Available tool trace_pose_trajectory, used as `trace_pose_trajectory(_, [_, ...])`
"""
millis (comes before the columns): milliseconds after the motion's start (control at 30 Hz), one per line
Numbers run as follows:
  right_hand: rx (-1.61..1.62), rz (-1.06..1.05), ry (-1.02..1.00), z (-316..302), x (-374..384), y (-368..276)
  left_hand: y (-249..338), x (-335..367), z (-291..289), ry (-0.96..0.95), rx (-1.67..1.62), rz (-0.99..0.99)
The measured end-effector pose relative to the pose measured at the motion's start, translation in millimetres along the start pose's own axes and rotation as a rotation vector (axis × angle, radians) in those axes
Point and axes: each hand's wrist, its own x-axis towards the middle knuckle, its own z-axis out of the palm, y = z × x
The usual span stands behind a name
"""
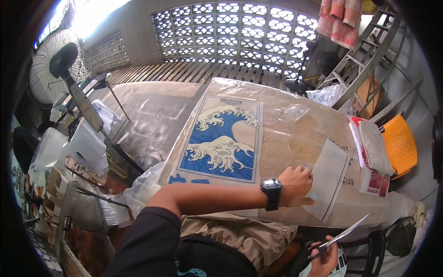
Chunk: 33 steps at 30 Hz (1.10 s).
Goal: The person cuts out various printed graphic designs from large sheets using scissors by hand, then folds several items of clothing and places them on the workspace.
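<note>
My left hand (296, 186), with a black digital watch (271, 190) on its wrist, lies over the left edge of a translucent sheet (333, 171). Its fingers are bent and the thumb stands apart, so it looks open. Whether it presses on the sheet or on a small clear piece beside it, I cannot tell. Low at the right, my right hand (326, 259) is closed round the handles of a pair of scissors (345, 231). The blades point up and right, just off the table's near edge. A blue-and-cream wave print (223, 138) lies left of my left hand.
Clear plastic covers the brown table (295, 134). A pale cloth pouch (373, 147) and red-and-white booklet (376, 181) lie at its right, by an orange chair (400, 143). A fan (57, 64) stands left, a ladder (362, 57) back right. A black chair (376, 254) is near my right hand.
</note>
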Motion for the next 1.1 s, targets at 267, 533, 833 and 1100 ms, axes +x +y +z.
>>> trace_pose_trajectory(267, [0.094,0.071,0.239,20,-13,1,-1,23,45,0.111,0.064,0.053])
trace_pose_trajectory(533, [0.123,-0.046,-0.101,61,33,-4,-45,-6,-44,0.439,-0.596,-0.187])
trace_pose_trajectory(833, [0.246,0.136,-0.237,105,10,22,-23,-110,-34,0.340,-0.732,-0.319])
trace_pose_trajectory(1100, [0.556,0.381,-0.535,98,-56,36,-20,-114,-5,0.502,-1.112,-0.407])
